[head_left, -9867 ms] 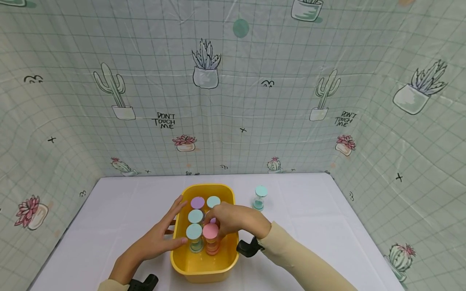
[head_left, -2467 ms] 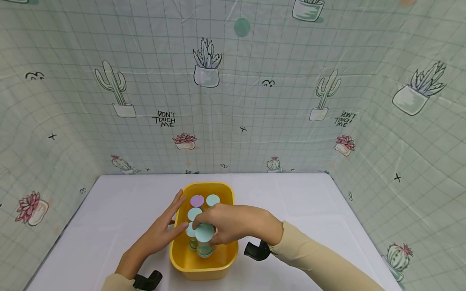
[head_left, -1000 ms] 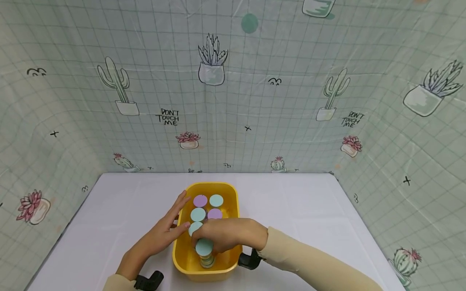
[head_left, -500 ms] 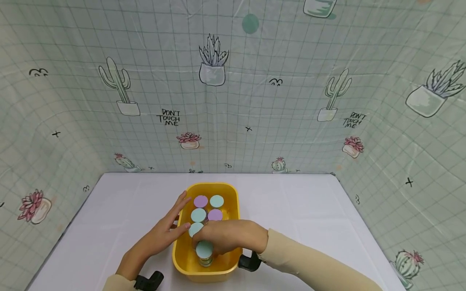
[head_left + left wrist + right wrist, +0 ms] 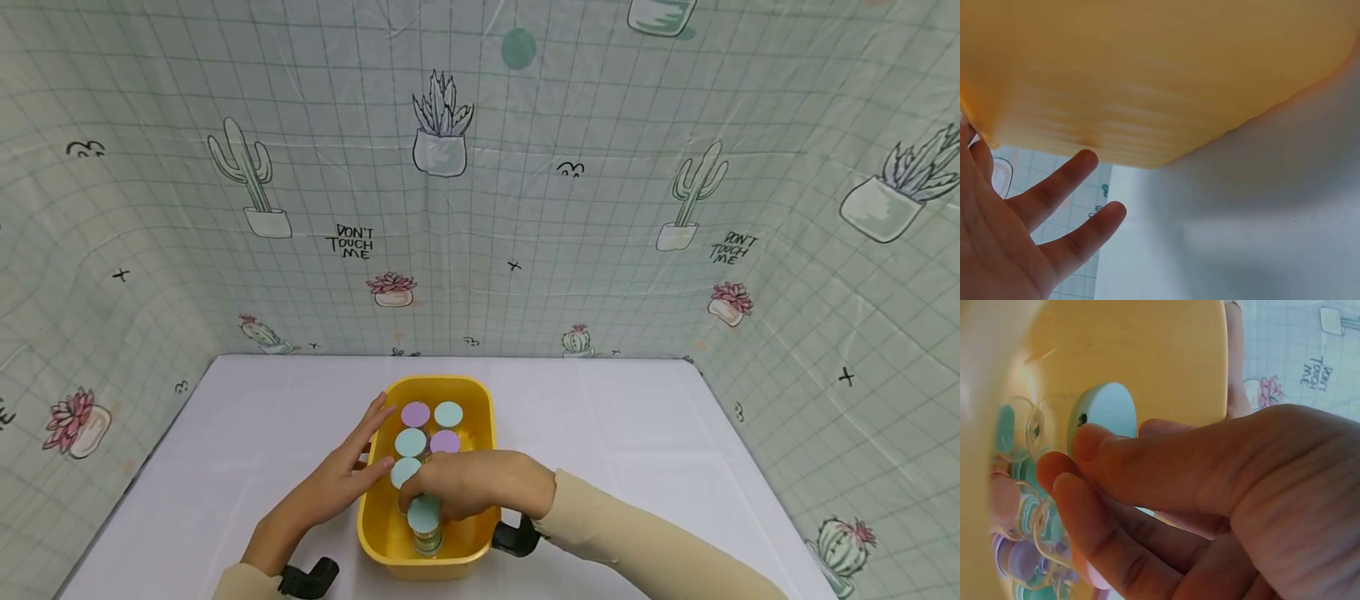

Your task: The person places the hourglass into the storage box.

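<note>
A yellow plastic bin (image 5: 384,533) holds several small sand timers with round coloured caps. My right hand (image 5: 476,483) reaches inside and grips a teal-capped sand timer (image 5: 424,514), upright near the bin's front end. In the right wrist view thumb and fingers pinch at its teal cap (image 5: 1113,412). Behind it stand other teal timers (image 5: 410,442), (image 5: 448,414) and purple timers (image 5: 416,414), (image 5: 446,441). A pink timer (image 5: 1007,503) shows in the right wrist view; the hand hides it from the head view. My left hand (image 5: 337,479) spreads straight fingers along the bin's left rim.
The bin sits on a white-covered table (image 5: 615,450). A grid-patterned cloth (image 5: 510,208) with cactus drawings rises behind and on both sides. Black camera mounts (image 5: 516,536) are strapped at both wrists.
The teal timer that stood on the table right of the bin came into the bin in my right hand, then moved nearer the front. The left hand has stayed at the rim.
</note>
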`<state>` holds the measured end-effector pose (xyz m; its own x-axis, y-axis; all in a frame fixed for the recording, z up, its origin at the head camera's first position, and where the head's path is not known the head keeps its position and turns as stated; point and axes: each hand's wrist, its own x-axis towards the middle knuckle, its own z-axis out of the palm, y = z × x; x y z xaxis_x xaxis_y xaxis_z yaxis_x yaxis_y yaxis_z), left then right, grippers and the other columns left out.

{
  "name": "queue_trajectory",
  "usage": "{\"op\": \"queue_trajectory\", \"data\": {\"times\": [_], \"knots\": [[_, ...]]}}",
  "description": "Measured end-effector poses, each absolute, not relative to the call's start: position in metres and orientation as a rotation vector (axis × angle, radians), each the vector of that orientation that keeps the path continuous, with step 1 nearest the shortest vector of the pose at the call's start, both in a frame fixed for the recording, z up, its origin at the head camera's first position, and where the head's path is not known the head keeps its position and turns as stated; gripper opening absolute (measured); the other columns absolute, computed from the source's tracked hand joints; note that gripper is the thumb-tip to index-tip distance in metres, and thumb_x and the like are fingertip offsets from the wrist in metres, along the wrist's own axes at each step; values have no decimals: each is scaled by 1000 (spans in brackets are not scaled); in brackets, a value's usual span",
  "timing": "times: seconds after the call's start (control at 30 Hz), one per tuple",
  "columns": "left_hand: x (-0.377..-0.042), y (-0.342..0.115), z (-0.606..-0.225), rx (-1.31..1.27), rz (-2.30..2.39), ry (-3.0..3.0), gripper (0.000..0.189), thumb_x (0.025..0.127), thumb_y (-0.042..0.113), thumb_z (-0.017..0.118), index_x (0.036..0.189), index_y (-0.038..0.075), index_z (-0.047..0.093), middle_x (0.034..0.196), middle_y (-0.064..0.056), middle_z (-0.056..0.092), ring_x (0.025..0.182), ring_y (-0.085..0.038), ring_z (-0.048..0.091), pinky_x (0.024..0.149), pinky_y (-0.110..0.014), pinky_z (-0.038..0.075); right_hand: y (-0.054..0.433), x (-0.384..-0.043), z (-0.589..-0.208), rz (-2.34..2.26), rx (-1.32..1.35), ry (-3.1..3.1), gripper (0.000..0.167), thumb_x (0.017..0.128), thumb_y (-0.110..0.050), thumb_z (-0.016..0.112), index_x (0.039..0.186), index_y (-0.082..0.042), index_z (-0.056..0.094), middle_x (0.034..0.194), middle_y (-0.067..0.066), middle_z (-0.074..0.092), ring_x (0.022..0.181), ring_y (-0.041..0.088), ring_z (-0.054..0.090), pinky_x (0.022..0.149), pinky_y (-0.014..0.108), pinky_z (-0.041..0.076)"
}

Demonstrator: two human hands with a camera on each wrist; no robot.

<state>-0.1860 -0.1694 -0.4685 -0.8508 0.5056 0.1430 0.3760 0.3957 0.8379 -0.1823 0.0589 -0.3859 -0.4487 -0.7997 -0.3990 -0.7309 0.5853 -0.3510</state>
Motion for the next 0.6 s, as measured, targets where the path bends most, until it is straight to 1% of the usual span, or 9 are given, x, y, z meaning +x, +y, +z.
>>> {"op": "queue_trajectory", "data": {"times": [0.1,0.17,0.23,0.33,0.43,0.5,0.53,0.6], "knots": [[-186,-170,-468,795,1433,2524,67,106,24,55,165,18,23,175,-12,1,144,-50,40,94,-45,53,61,-183,-383,-224,-1236,2287,43,87,-3,80,126,-20,72,119,-12,72,94,0,62,87,13,53],[-185,-171,-467,786,1419,2540,68,107,25,54,166,18,21,175,-12,1,142,-49,43,95,-45,54,63,-185,-379,-281,-1257,2280,38,91,-5,77,127,-16,72,120,-10,72,91,-1,61,85,10,51],[-185,-172,-467,762,1395,2571,69,108,27,51,167,19,17,175,-11,3,139,-47,48,98,-50,54,68,-188,-376,-379,-1283,2269,31,95,-7,73,126,-11,72,119,-5,74,89,-1,61,83,8,50],[-183,-176,-469,711,1380,2621,66,111,28,43,167,21,10,174,-12,12,136,-43,53,106,-62,47,81,-194,-373,-545,-1305,2296,24,99,-12,69,122,-7,72,115,0,75,90,-2,64,82,8,51],[-182,-183,-471,681,1376,2687,61,113,30,31,168,21,3,171,-16,20,133,-43,55,109,-71,38,104,-202,-372,-729,-1283,2377,21,101,-13,66,120,-6,72,115,4,76,96,2,67,84,14,54],[-182,-190,-473,662,1383,2726,60,114,32,25,168,21,2,169,-19,25,133,-46,55,108,-75,36,123,-207,-373,-831,-1251,2463,21,101,-14,67,119,-7,73,114,3,76,99,7,69,87,22,58],[-183,-194,-473,659,1380,2747,60,114,34,24,167,19,1,169,-21,25,134,-49,53,108,-76,35,133,-210,-375,-873,-1238,2513,21,101,-14,67,119,-7,73,115,4,76,102,10,69,88,27,59],[-184,-202,-472,633,1357,2788,61,114,37,23,167,17,1,166,-23,31,137,-53,49,108,-77,34,155,-214,-382,-940,-1190,2631,21,100,-14,67,119,-7,72,116,3,76,105,15,70,91,36,60]]}}
